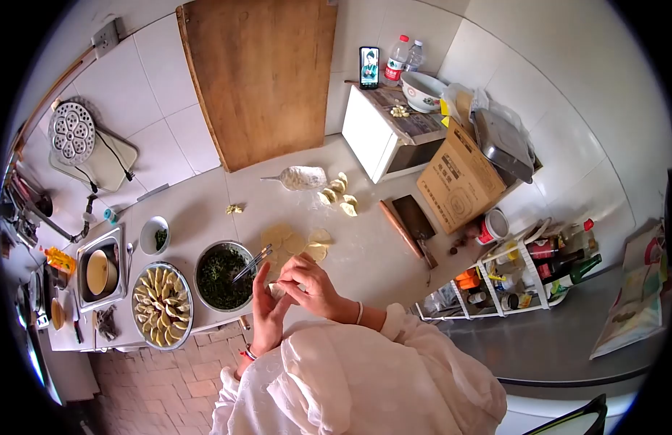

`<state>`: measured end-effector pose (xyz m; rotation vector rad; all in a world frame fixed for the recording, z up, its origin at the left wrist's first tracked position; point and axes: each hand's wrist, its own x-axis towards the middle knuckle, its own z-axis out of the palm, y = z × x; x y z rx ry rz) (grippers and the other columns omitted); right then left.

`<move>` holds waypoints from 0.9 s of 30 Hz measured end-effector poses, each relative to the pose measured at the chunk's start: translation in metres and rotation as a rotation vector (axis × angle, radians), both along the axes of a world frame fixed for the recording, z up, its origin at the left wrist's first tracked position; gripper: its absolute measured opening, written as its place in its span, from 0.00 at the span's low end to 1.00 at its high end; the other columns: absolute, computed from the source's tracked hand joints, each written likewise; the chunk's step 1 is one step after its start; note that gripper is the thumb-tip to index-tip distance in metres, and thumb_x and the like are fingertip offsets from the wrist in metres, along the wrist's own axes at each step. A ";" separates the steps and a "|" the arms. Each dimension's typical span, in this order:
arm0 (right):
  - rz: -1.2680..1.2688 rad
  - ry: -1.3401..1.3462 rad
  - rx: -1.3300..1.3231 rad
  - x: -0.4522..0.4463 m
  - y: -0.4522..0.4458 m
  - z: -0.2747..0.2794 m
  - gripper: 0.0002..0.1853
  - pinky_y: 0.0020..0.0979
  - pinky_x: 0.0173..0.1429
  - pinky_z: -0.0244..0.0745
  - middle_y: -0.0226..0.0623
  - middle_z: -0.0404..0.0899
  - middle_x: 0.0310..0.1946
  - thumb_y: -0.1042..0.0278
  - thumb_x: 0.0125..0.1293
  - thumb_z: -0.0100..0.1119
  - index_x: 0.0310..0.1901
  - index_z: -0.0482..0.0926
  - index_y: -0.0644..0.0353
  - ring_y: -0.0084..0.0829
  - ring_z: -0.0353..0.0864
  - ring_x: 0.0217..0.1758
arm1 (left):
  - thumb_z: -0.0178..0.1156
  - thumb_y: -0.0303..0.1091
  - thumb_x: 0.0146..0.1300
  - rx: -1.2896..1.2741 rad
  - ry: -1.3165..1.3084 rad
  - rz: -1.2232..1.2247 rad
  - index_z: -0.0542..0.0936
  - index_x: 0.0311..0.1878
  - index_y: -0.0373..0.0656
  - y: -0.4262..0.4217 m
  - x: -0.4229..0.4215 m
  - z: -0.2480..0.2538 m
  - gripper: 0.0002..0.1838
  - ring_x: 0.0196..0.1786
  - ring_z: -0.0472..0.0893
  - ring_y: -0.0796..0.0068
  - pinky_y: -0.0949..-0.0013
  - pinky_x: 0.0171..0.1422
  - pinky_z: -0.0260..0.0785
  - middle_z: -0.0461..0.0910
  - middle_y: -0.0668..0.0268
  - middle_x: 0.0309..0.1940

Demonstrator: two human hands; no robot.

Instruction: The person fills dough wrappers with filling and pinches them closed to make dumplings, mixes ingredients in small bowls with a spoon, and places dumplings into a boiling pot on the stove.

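Left hand (266, 316) and right hand (307, 290) pinching small dough piece (276, 290) mid-frame, axis unclear; dumpling plate (147, 338) lower left, left hand nearer.

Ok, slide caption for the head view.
Left hand and right hand together beside a bowl of chopped greens, dumplings nearby.

A loose, pale pinkish-white garment (401, 377) with long sleeves (407, 330) is worn, its cloth softly creased. The left wrist (259, 346) is circled by a red-and-dark bracelet (247, 353), the right wrist (346, 310) by a thin whitish band (360, 312).
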<state>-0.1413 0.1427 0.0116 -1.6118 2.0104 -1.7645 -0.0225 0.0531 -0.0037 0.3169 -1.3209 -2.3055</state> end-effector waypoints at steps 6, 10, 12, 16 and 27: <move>-0.049 -0.013 -0.024 0.007 -0.002 0.022 0.05 0.39 0.44 0.70 0.36 0.74 0.32 0.77 0.60 0.63 0.33 0.76 0.62 0.41 0.73 0.37 | 0.55 0.14 0.62 -0.012 -0.075 -0.024 0.51 0.76 0.40 0.003 0.002 0.011 0.40 0.48 0.78 0.73 0.71 0.52 0.73 0.76 0.60 0.48; 0.069 -0.041 0.042 0.002 -0.003 0.005 0.04 0.35 0.42 0.71 0.36 0.73 0.32 0.76 0.62 0.63 0.33 0.76 0.63 0.39 0.73 0.37 | 0.56 0.16 0.61 -0.044 -0.085 -0.082 0.50 0.76 0.43 -0.002 0.006 -0.007 0.42 0.48 0.78 0.72 0.72 0.49 0.72 0.76 0.58 0.51; 0.064 -0.031 -0.009 -0.004 -0.002 0.003 0.04 0.33 0.42 0.71 0.36 0.72 0.31 0.77 0.62 0.62 0.33 0.76 0.62 0.37 0.73 0.36 | 0.56 0.17 0.62 -0.033 -0.117 -0.094 0.49 0.76 0.44 -0.001 0.008 -0.005 0.42 0.50 0.77 0.73 0.73 0.48 0.71 0.76 0.59 0.52; 0.038 -0.186 0.027 -0.001 -0.002 -0.006 0.03 0.36 0.42 0.71 0.40 0.74 0.30 0.77 0.64 0.60 0.32 0.77 0.62 0.40 0.74 0.35 | 0.58 0.24 0.66 -0.074 -0.172 -0.030 0.51 0.76 0.42 0.000 0.003 0.007 0.39 0.36 0.71 0.81 0.76 0.40 0.66 0.74 0.67 0.42; 0.207 -0.213 0.365 -0.020 0.004 0.002 0.11 0.31 0.30 0.69 0.37 0.75 0.27 0.67 0.71 0.56 0.32 0.75 0.64 0.29 0.74 0.26 | 0.55 0.22 0.64 -0.027 -0.124 -0.121 0.50 0.75 0.40 -0.003 0.011 0.001 0.38 0.36 0.70 0.82 0.75 0.46 0.68 0.73 0.66 0.39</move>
